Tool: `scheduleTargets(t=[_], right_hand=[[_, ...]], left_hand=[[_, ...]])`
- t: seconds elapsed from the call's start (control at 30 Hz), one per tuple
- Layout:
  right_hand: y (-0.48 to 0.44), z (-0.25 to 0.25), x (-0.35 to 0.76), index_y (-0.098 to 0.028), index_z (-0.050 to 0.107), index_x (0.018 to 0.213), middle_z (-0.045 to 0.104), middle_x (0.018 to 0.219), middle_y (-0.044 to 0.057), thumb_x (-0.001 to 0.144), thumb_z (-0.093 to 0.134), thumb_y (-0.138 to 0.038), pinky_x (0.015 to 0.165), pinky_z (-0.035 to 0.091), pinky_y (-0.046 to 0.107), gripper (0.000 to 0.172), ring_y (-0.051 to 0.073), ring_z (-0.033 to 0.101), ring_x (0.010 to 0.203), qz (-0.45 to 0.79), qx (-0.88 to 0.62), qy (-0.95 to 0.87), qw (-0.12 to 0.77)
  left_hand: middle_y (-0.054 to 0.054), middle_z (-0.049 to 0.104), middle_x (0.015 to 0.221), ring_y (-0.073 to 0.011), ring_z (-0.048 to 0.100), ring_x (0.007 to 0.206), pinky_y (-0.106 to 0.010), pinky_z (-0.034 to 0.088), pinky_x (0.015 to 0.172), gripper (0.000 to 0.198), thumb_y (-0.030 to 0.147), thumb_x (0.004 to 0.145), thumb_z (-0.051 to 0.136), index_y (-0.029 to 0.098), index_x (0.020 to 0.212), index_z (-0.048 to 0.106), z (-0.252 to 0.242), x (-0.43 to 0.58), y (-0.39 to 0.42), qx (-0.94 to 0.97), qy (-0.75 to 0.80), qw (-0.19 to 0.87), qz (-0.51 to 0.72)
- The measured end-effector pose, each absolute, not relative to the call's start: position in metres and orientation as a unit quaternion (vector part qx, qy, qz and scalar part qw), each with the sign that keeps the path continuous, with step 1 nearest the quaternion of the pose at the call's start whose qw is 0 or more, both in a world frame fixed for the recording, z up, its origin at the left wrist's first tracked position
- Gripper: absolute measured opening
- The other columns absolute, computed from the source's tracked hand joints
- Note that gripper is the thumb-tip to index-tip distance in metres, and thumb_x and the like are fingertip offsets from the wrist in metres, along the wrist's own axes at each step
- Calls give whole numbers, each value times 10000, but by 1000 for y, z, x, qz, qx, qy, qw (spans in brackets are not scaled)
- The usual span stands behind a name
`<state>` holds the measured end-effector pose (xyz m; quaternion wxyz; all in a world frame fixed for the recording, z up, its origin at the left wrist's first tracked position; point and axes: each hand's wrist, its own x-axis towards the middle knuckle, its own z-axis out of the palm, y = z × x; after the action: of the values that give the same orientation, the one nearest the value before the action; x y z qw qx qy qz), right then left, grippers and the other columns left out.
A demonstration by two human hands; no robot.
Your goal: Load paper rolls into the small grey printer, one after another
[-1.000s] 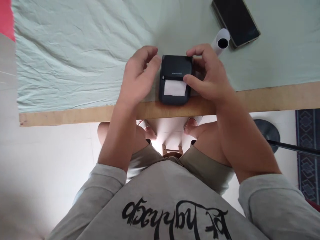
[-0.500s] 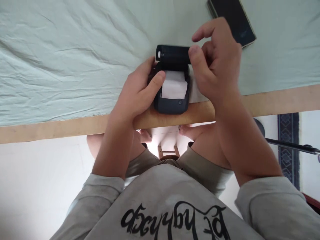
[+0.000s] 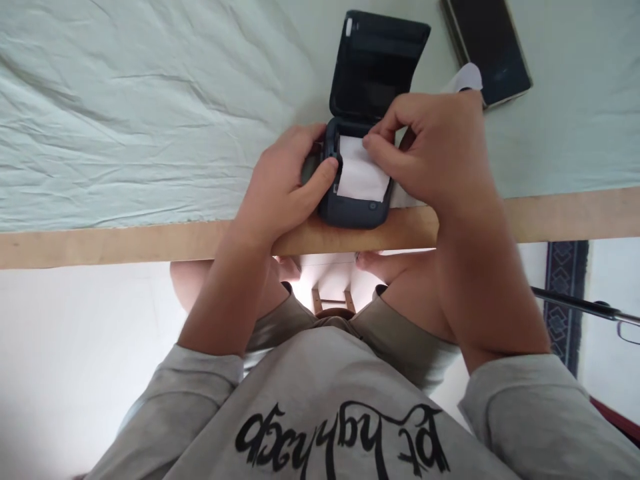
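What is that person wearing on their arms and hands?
They wear a light grey sweatshirt. Its left sleeve and right sleeve are pushed up near the elbows. The left hand and right hand are bare: no gloves, rings or watch show. Black curly writing crosses the chest.

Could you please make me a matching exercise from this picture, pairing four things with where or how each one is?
Things:
1. printer lid
2. paper strip
3. phone
4. left hand

States:
A. lies flat on the cloth, upper right
B. swung open
C. pinched by the right hand
D. holds the printer by its left side

Pairs: 1-B, 2-C, 3-A, 4-D
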<state>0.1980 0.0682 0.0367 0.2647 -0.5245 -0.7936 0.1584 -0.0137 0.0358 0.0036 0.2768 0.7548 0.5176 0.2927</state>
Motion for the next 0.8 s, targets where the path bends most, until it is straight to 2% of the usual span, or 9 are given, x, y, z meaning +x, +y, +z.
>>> scheduleTargets(t=[0.1,0.17,0.3,0.43,0.53,0.67,0.8], right_hand=[[74,45,197,-251,637,770,729,781,29,761,701,-257,718,447,429,64,246,628,723,153,-530,-818,162],[78,51,197,-287,671,878,763,900,43,751,725,-262,681,458,434,141,312,665,851,140,-521,-838,81],[82,62,190,-348,683,1057,757,984,47,732,711,-252,637,466,418,340,320,669,862,129,-515,-847,-21],[79,75,183,-338,651,1144,745,1097,32,814,572,-253,705,488,446,350,355,685,989,139,-522,-837,-91],[78,77,185,-323,638,1102,751,1076,11,804,571,-233,744,494,448,318,338,692,1023,166,-520,-836,-57],[79,68,196,-309,617,981,752,1028,-24,753,586,-174,800,525,427,267,283,708,1042,231,-494,-837,42],[74,61,202,-309,599,911,748,975,-53,711,644,-144,725,526,342,263,202,712,916,292,-483,-814,138]], left_hand=[[-60,738,1237,-286,680,1169,-427,531,1029,372,413,989,515,256,1299,648,3,-10,36,744,539,264,294],[-44,739,1235,-268,676,1178,-406,527,1037,359,418,1011,492,272,1301,646,3,-9,36,741,542,264,294],[-58,736,1239,-250,670,1178,-402,527,1032,464,537,1075,376,236,1320,630,1,-11,37,756,523,251,303],[-94,730,1232,-239,672,1167,-384,531,996,666,648,1083,206,184,1338,610,-1,-13,36,772,496,242,316],[-73,730,1205,-234,675,1150,-374,534,979,662,679,1067,202,231,1316,620,1,-12,34,760,500,258,325],[-83,721,1223,-245,667,1181,-393,526,999,638,653,1078,202,227,1303,619,3,-11,32,749,503,266,338],[-54,721,1225,-236,663,1208,-383,524,1019,606,658,1073,205,281,1298,623,4,-10,30,742,509,275,339]])
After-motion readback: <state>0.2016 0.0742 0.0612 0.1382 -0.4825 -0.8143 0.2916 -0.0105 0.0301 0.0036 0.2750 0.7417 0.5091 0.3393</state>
